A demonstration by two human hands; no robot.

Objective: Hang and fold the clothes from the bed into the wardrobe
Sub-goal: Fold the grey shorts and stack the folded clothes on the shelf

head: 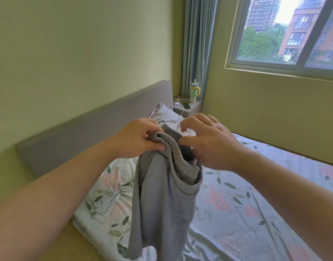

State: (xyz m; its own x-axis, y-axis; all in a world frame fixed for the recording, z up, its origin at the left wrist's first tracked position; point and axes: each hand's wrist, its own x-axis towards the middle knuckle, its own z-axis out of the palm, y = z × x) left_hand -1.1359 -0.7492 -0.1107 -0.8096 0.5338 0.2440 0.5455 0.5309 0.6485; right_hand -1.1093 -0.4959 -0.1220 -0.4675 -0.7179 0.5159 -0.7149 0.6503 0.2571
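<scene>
A grey garment [162, 194] hangs in front of me above the bed [256, 204], its ribbed hem bunched at the top. My left hand [141, 140] pinches that hem between thumb and fingers. My right hand [209, 142] is at the hem's right side, its thumb touching the cloth and its fingers curled above it without closing on it. Something dark [187, 152] shows inside the garment's opening. The lower part of the garment drops out of view at the frame's bottom.
The bed has a floral sheet, a folded floral duvet [109, 200] on the left and a pillow [165, 113] by the grey headboard [86, 132]. A bedside shelf holds a green tumbler [194, 92], a phone [186, 105] and a charger. Curtain and window are at right.
</scene>
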